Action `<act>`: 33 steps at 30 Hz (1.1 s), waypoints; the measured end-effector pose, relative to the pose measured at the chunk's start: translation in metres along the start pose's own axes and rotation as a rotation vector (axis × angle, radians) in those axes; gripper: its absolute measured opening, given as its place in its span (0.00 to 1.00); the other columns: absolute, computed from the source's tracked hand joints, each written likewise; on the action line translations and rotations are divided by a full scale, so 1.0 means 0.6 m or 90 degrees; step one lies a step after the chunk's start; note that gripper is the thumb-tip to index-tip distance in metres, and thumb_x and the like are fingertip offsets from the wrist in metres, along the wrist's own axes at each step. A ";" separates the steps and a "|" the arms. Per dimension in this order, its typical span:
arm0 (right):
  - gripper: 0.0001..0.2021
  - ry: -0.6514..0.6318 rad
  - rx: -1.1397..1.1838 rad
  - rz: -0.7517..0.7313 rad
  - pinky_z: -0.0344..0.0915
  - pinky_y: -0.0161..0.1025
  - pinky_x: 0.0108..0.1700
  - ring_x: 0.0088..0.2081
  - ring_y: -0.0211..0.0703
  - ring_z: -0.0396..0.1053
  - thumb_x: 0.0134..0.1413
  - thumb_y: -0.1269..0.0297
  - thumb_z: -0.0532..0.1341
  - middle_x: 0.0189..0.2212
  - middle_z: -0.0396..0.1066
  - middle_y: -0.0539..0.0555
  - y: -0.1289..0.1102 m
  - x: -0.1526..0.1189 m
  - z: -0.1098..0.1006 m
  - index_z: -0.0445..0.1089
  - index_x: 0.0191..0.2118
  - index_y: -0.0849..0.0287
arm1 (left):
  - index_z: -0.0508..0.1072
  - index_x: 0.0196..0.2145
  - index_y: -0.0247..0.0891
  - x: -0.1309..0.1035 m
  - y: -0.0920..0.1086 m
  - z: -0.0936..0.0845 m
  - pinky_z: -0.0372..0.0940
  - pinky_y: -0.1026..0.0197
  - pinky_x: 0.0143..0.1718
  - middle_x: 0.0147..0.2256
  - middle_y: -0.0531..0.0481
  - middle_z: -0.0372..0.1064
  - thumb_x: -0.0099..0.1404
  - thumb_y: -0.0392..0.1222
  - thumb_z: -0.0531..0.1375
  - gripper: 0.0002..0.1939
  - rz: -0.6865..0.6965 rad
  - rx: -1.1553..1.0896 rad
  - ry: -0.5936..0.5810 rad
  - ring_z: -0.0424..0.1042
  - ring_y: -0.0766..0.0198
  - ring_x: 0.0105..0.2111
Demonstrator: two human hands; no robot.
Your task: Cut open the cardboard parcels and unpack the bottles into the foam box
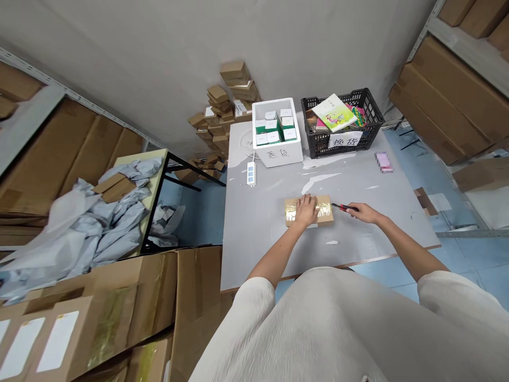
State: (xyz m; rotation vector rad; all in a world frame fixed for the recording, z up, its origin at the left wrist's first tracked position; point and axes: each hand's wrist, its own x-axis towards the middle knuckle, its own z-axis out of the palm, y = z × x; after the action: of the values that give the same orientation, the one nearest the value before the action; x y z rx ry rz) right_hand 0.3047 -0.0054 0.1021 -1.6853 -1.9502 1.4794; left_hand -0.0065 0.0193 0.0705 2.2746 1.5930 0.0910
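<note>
A small cardboard box [325, 216] with shiny clear tape along its top lies on the grey table [258, 223]. My left hand [306, 210] rests flat on the box, its fingers pointing away from me. In my right hand [362, 212] is a red and black utility knife [345, 207], fingers wrapped round its handle. The knife's tip points left and is right at the box's right end; whether it touches the cardboard I cannot tell.
Behind the box stand a white foam box [278, 155] of green-and-white cartons and a black crate [318, 146] of books. A power strip [251, 174] lies at the left. Grey plastic mailers [119, 233] cover a side table, with large cardboard boxes [199, 297] nearer me.
</note>
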 end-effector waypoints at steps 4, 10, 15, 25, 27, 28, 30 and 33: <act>0.25 0.019 -0.123 -0.039 0.67 0.44 0.46 0.43 0.53 0.74 0.70 0.45 0.56 0.45 0.79 0.57 -0.006 0.002 0.004 0.78 0.60 0.51 | 0.62 0.68 0.45 0.013 -0.006 0.012 0.48 0.40 0.72 0.69 0.37 0.59 0.73 0.47 0.61 0.28 -0.029 -0.022 -0.039 0.54 0.45 0.72; 0.24 0.032 -0.308 -0.094 0.66 0.43 0.50 0.46 0.54 0.74 0.67 0.54 0.60 0.45 0.77 0.59 0.003 0.018 0.017 0.76 0.66 0.47 | 0.59 0.70 0.42 0.040 0.001 0.025 0.47 0.38 0.70 0.66 0.34 0.61 0.69 0.46 0.65 0.35 -0.075 -0.010 -0.076 0.55 0.42 0.69; 0.25 0.018 -0.317 -0.103 0.66 0.42 0.48 0.46 0.55 0.73 0.66 0.56 0.62 0.44 0.76 0.60 0.005 0.024 0.019 0.75 0.67 0.47 | 0.60 0.71 0.43 0.032 -0.001 0.023 0.49 0.36 0.70 0.66 0.33 0.60 0.72 0.46 0.61 0.32 -0.060 0.010 -0.073 0.58 0.41 0.69; 0.25 0.015 -0.295 -0.102 0.66 0.44 0.50 0.47 0.55 0.73 0.66 0.55 0.62 0.44 0.75 0.59 0.015 0.025 0.029 0.74 0.67 0.47 | 0.53 0.77 0.45 -0.004 0.005 0.049 0.42 0.27 0.74 0.73 0.34 0.56 0.80 0.47 0.47 0.31 -0.015 0.065 0.005 0.48 0.40 0.76; 0.26 0.047 -0.305 -0.109 0.66 0.46 0.54 0.50 0.57 0.73 0.67 0.55 0.61 0.46 0.75 0.61 0.020 0.023 0.035 0.73 0.68 0.48 | 0.55 0.77 0.43 -0.004 0.005 0.052 0.41 0.28 0.74 0.73 0.33 0.55 0.80 0.46 0.47 0.31 -0.017 0.062 0.010 0.48 0.40 0.76; 0.26 0.061 -0.306 -0.111 0.66 0.48 0.55 0.50 0.58 0.72 0.68 0.55 0.61 0.47 0.75 0.61 0.022 0.022 0.038 0.72 0.69 0.49 | 0.55 0.76 0.42 -0.004 0.005 0.052 0.41 0.28 0.75 0.73 0.33 0.55 0.80 0.46 0.47 0.30 -0.017 0.060 0.011 0.48 0.40 0.76; 0.26 0.078 -0.303 -0.113 0.66 0.49 0.56 0.51 0.59 0.72 0.69 0.55 0.59 0.48 0.75 0.62 0.025 0.021 0.044 0.72 0.69 0.50 | 0.56 0.76 0.41 -0.004 0.003 0.053 0.41 0.27 0.74 0.74 0.32 0.55 0.80 0.46 0.48 0.31 -0.012 0.055 0.015 0.48 0.39 0.77; 0.26 0.084 -0.299 -0.110 0.66 0.49 0.56 0.51 0.59 0.72 0.70 0.54 0.59 0.48 0.75 0.62 0.029 0.024 0.053 0.72 0.69 0.50 | 0.56 0.77 0.43 -0.004 0.001 0.055 0.41 0.27 0.74 0.74 0.33 0.55 0.80 0.47 0.48 0.31 -0.007 0.060 0.020 0.48 0.39 0.77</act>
State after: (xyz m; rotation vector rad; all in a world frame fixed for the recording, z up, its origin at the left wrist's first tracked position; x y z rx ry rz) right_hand 0.2897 -0.0135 0.0668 -1.6657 -2.4266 0.8704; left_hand 0.0016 0.0084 0.0401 2.3459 1.6584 0.0514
